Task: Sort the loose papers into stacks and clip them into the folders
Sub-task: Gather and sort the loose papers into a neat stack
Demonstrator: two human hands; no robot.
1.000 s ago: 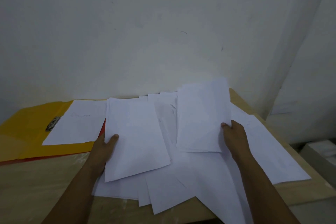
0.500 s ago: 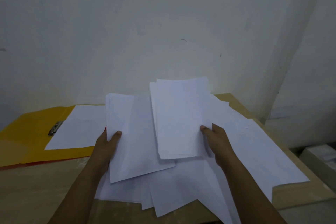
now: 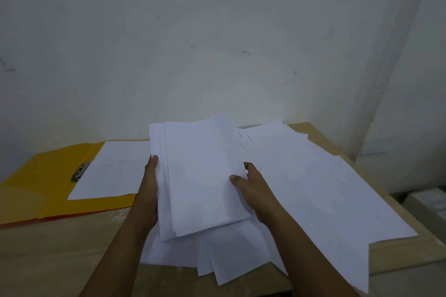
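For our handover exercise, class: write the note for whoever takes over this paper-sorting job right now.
Left hand grips the left edge of the held stack; right hand pinches its right edge.
The stack is above the loose papers spread over the table.
The yellow folder lies open at the left, one sheet under its clip.
Done: one sheet in, one stack gathered.
Left: sort the remaining papers, clip the stacks in.

A stack of papers [image 3: 202,176] sits mid-bench [image 3: 60,248], above loose sheets [image 3: 313,188] spreading right and toward the near edge; the left hand [image 3: 150,183] is at the stack's left edge, the right hand [image 3: 251,188] at its right; an open folder [image 3: 43,188] lies left, a sheet [image 3: 113,171] on it under its clip [image 3: 80,172]; a wall [image 3: 217,43] stands behind.
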